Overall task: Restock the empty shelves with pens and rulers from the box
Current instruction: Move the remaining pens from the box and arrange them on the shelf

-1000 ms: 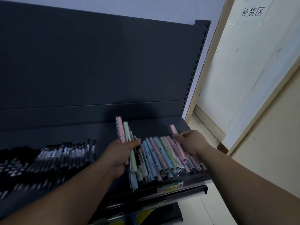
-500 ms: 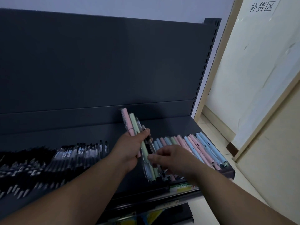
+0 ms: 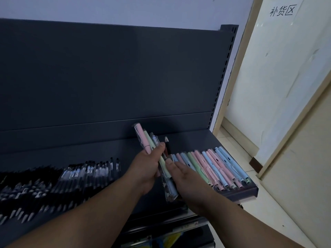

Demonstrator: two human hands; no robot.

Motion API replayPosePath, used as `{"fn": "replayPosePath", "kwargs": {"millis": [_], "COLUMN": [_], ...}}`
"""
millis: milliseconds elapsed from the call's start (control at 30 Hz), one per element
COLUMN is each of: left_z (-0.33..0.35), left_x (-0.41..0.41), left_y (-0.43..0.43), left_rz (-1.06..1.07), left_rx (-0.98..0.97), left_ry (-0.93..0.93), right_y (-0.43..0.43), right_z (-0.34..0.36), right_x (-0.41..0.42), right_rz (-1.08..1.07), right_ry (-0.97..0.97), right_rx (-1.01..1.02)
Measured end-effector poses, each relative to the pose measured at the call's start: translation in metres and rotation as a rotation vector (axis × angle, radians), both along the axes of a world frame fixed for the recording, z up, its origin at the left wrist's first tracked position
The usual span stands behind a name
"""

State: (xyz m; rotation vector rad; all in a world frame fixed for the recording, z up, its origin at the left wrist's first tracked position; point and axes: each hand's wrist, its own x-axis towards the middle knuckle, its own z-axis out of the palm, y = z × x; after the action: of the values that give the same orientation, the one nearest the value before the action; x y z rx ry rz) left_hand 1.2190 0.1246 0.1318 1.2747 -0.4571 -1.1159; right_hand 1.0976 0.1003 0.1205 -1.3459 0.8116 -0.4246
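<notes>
Your left hand [image 3: 145,170] is wrapped round a fanned bundle of pens [image 3: 154,140], thumb across the front and fingers curled behind. It is held just above the shelf [image 3: 107,151].
- The pink pen [image 3: 142,138] stands highest, tilted up and to the left. A pale green one, a clear-barrelled one and a black pen [image 3: 167,146] sit beside it.
- The lower ends hang below your fist in clear wrappers [image 3: 171,189], one blue barrel among them.

Your right hand [image 3: 187,179] lies just right of the bundle, fingers nearly straight and pointing up and to the left. The thumb tip rests against the bundle near the foot of the black pen. I cannot tell whether it is pinching a pen or only touching.

Stock lying on the shelf:
- The pastel row [image 3: 215,167] (pink, blue and green, wrapped) lies at the right end. It runs side by side from your right hand out to the shelf's corner, tips toward the front lip.
- The dark and clear pens [image 3: 80,173] are packed along the left half, well apart from the pastel row, with bare shelf between them.

Surroundings:
- A dark back panel [image 3: 125,68] rises behind, with a slotted upright on its right.
- A paper sign [image 3: 282,10] is on the pale surface to the right.
- Something yellow and blue [image 3: 168,238] shows on the level below.
</notes>
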Motion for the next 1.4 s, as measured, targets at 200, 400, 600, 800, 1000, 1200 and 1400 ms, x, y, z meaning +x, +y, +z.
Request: {"fn": "replayPosePath", "kwargs": {"millis": [200,400,600,800,1000,1200,1400], "left_z": [-0.002,-0.006,0.006,0.013,0.013,0.011,-0.003], "left_x": [-0.007,-0.012,-0.003,-0.007,-0.01,0.001,0.012], "left_y": [-0.001,-0.001,-0.004,-0.004,-0.004,0.002,0.002], "left_rz": [-0.061,-0.051,-0.048,-0.119,-0.163,-0.241,-0.351], "left_rx": [0.026,0.009,-0.09,-0.136,-0.122,0.015,0.196], "left_ry": [0.091,0.24,0.277,0.13,0.083,-0.203,-1.025], "right_y": [0.005,-0.005,0.0,0.0,-0.004,-0.022,-0.041], "right_z": [-0.002,-0.007,-0.006,-0.009,-0.007,0.004,0.018], "right_x": [0.005,0.0,-0.01,-0.009,-0.011,-0.024,-0.023], "right_rz": [-0.175,-0.346,-0.338,-0.43,-0.453,-0.457,-0.324], "right_ry": [-0.043,-0.037,-0.141,-0.134,-0.175,-0.275,-0.184], "right_rx": [-0.005,-0.023,0.09,-0.011,-0.029,0.254,0.151]}}
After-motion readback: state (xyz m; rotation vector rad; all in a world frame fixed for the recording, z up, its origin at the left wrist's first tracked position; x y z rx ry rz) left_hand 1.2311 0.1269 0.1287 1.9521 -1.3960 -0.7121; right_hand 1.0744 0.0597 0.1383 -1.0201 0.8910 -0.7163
